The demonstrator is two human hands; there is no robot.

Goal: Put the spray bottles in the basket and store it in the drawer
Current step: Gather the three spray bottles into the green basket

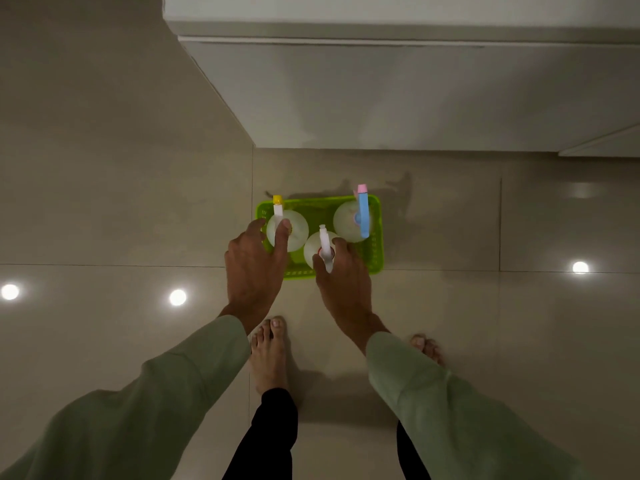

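A lime-green plastic basket (376, 237) stands on the tiled floor in front of a white cabinet. Three white spray bottles stand upright inside it. The bottle with a yellow nozzle (297, 226) is at the left, one with a white spray head (312, 249) is at the front middle, and one with a blue and pink head (345, 220) is at the right. My left hand (254, 268) hovers over the yellow-nozzle bottle with fingers spread, the index finger lying on its head. My right hand (343, 282) has thumb and fingers closed around the neck of the white-head bottle.
The white cabinet (398, 98) with flat drawer fronts rises just behind the basket; a drawer edge (602, 143) shows at the right. My bare feet (268, 351) stand close in front of the basket. Glossy floor tiles reflect ceiling lights (177, 297).
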